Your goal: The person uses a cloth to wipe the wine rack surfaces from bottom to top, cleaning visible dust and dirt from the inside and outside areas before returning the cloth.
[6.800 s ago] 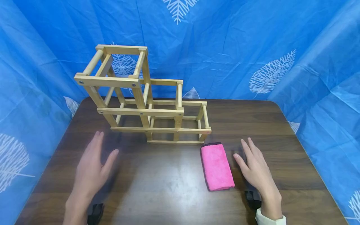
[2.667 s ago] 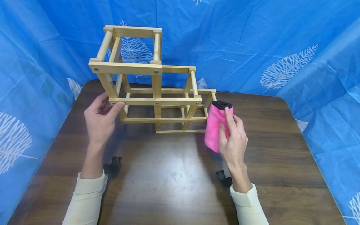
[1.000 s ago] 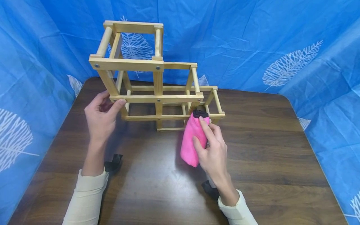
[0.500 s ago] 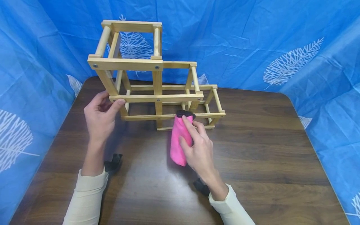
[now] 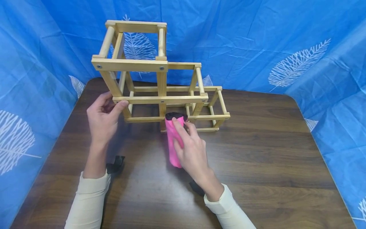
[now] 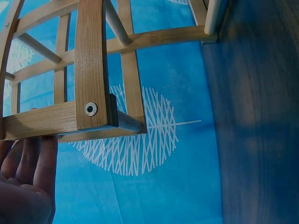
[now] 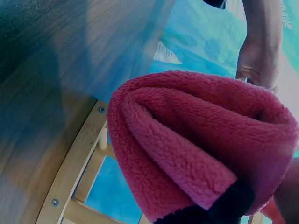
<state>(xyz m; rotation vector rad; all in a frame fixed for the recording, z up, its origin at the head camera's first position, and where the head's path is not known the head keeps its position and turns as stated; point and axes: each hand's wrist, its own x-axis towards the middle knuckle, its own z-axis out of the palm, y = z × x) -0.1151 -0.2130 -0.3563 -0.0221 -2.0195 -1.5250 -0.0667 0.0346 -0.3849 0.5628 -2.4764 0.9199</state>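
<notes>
Brown wood-grain table (image 5: 257, 149), a stepped wooden rack (image 5: 161, 84) apparently directly on it.

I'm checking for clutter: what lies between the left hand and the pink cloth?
The head view shows a low front rail of the rack and bare tabletop in front.

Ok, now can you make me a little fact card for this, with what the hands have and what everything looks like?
Left hand: grips the left end of the second front bar from the top of a pale wooden stepped rack
Right hand: holds a folded, fluffy pink cloth with dark trim
Rack shape: open bars, tallest at the left, stepping down to the right
Cloth place: in front of the rack's lower bars
Table: dark brown wood grain
Backdrop: blue curtain with white leaf prints
</notes>
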